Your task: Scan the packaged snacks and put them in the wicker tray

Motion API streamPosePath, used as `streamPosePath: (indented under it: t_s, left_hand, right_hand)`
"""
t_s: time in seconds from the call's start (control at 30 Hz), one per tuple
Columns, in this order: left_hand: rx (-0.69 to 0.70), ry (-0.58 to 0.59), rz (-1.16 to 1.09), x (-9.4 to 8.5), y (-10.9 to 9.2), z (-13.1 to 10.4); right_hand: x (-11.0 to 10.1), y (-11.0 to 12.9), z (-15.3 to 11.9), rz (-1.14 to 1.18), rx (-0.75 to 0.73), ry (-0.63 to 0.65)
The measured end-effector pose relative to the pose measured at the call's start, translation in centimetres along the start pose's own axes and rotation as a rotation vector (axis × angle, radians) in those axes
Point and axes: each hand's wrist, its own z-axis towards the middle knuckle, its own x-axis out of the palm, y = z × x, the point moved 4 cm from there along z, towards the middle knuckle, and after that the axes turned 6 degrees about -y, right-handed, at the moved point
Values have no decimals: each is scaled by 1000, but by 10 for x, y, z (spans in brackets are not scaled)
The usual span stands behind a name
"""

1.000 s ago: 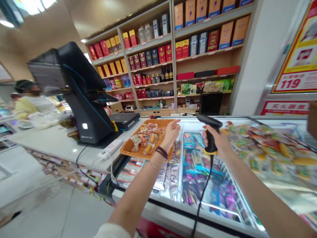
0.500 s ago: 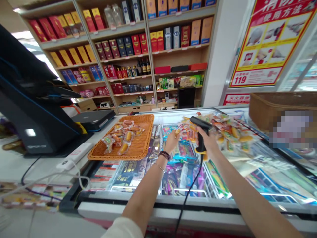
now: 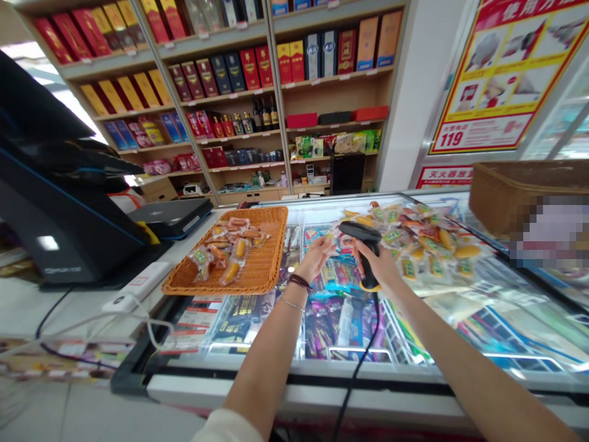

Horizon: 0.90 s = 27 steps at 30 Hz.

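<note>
Wall poster [image 3: 506, 80], red, yellow and white: the heading reads "使用方", its last character cut by the upper edge of the view; the large red numeral "119" [image 3: 450, 139] stands at lower left, beneath small characters and beside fine print too small to read. Lower sign [image 3: 444, 176], red and white: "灭火器放" is legible, the remainder passing behind a brown basket [image 3: 497, 196]. Terminal [image 3: 69, 233]: a pale brand mark near its foot, blurred. Shelved boxes [image 3: 311, 55] and wrapped snacks [image 3: 436, 266]: printed labels, illegible at this scale.
</note>
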Motion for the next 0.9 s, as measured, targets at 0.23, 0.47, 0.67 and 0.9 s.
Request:
streamPosePath:
  t_s: [0.23,0.47,0.67,0.9]
  left_hand:
    - [113,-96,-6,-5,-2,-1]
    - [273,-166,106,-9,-11,1]
    - [355,-223,105,-11,-13,3]
    - [390,-221,148,-9,-16,-1]
  right_hand:
    - [2,-8,-2,-37,9,49]
    - [10,-5,-9,-203,0,114]
    - [14,1,-14,-253,-19,105]
    - [13,1,-15,-283,-43,112]
